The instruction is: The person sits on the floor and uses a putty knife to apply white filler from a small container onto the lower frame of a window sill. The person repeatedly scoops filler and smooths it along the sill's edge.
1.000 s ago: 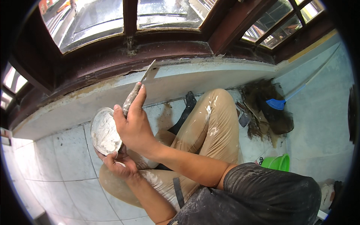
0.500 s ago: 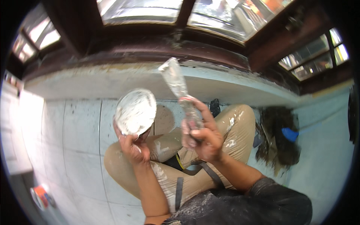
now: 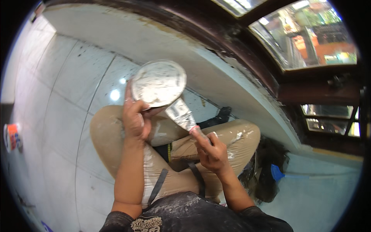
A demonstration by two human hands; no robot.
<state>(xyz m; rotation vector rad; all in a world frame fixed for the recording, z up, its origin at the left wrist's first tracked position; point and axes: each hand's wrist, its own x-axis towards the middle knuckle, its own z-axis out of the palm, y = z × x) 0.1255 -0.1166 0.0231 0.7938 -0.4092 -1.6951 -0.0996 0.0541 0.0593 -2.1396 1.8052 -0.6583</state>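
My left hand point(image 3: 136, 120) grips a round, flat lid-like disc point(image 3: 159, 82) from below and its near left edge, thumb on the rim. The disc's pale face is smeared with white paste. My right hand point(image 3: 212, 151) is closed round the handle of a putty knife point(image 3: 181, 115), index finger stretched along it. The knife's broad blade is streaked white and points up and left. Its tip is at the disc's lower right rim; whether the two touch, I cannot tell. Both hands are above my crossed legs point(image 3: 181, 154) in paint-spotted tan trousers.
A low pale wall point(image 3: 216, 77) runs diagonally ahead, below a dark wooden window frame point(image 3: 270, 71). White floor tiles point(image 3: 65, 96) lie to the left, with a white and orange tub point(image 3: 13, 137). Right of my knee is a dark bristly mass point(image 3: 266, 185) with a blue piece point(image 3: 276, 172).
My right hand has lowered the putty knife from in front of the wall to the disc's edge. The disc has shifted up and right in view. The head view has turned left.
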